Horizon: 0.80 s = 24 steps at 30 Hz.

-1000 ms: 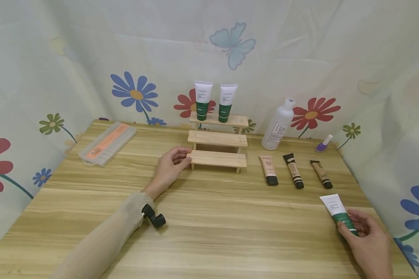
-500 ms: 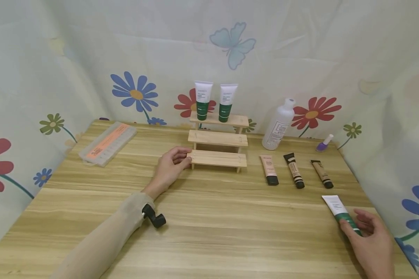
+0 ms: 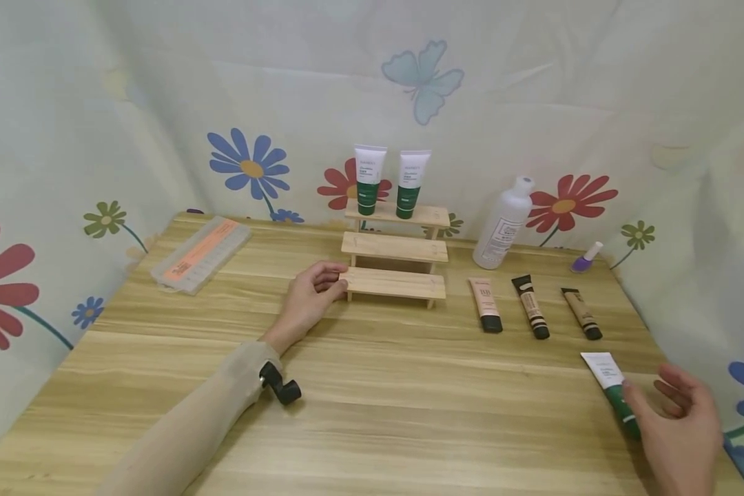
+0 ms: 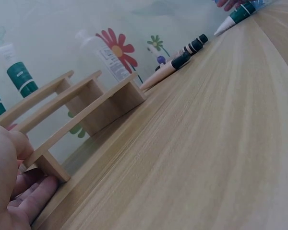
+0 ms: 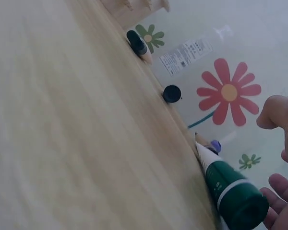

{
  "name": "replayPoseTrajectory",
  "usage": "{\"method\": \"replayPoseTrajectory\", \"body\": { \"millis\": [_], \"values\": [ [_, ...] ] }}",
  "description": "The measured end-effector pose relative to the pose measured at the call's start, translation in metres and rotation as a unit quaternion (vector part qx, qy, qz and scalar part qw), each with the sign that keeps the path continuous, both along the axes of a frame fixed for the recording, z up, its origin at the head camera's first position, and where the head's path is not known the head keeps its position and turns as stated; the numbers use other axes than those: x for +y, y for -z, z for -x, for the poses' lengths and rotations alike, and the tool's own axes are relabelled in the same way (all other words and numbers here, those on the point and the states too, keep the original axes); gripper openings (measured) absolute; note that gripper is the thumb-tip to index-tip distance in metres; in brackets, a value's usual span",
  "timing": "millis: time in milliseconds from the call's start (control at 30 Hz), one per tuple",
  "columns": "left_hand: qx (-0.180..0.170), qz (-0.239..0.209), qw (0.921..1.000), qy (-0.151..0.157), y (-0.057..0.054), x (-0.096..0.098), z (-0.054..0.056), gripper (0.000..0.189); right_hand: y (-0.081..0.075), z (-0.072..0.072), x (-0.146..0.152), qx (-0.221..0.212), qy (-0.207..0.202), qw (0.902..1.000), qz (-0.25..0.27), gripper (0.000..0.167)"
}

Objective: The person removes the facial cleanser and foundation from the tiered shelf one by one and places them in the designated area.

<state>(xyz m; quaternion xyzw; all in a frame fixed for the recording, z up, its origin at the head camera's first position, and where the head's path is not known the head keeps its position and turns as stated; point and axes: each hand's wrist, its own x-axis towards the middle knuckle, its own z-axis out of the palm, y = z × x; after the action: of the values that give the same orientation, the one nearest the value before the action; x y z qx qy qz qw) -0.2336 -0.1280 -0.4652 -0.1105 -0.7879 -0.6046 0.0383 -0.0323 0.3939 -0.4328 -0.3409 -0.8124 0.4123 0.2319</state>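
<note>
- Surroundings: a clear bottle [image 3: 502,227] stands right of the three-tier wooden stand [image 3: 395,246]; a purple polish bottle [image 3: 585,259] stands farther right, and a flat plastic case [image 3: 201,255] lies at left.
- In the way: a pink tube [image 3: 486,305], a black-ended tube [image 3: 530,306] and a tan tube [image 3: 581,314] lie between the stand and the green-and-white tube [image 3: 614,394], which lies on the table [image 3: 409,399] beside the right hand [image 3: 678,420].
- Fingers: right thumb and fingers apart; whether the fingertips touch the cap cannot be told. The left hand [image 3: 310,296] pinches the lowest tier's left end.
- Change: one second earlier the right hand gripped the tube; now its grasp is loosened. Two upright tubes [image 3: 368,180] remain on the top tier.
</note>
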Motion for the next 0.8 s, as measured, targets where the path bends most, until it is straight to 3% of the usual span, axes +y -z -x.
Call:
{"method": "replayPoseTrajectory", "body": {
  "millis": [167, 400, 700, 800],
  "values": [
    [-0.001, -0.002, 1.0, -0.001, -0.001, 0.0, 0.0, 0.026, -0.013, 0.008, -0.008, 0.058, -0.025, 0.9977, 0.024, 0.073],
    [-0.004, 0.004, 1.0, 0.0, -0.003, 0.0, -0.001, 0.028, -0.035, 0.031, -0.021, 0.106, -0.097, 0.9893, 0.02, 0.075],
    [-0.002, 0.002, 1.0, 0.001, 0.0, -0.001, -0.001, 0.027, -0.057, 0.069, -0.052, 0.177, -0.171, 0.9689, -0.029, 0.07],
    [-0.004, 0.002, 1.0, 0.002, -0.001, 0.0, -0.001, 0.027, -0.063, 0.081, -0.065, 0.199, -0.194, 0.9604, -0.015, 0.071]
  ]
}}
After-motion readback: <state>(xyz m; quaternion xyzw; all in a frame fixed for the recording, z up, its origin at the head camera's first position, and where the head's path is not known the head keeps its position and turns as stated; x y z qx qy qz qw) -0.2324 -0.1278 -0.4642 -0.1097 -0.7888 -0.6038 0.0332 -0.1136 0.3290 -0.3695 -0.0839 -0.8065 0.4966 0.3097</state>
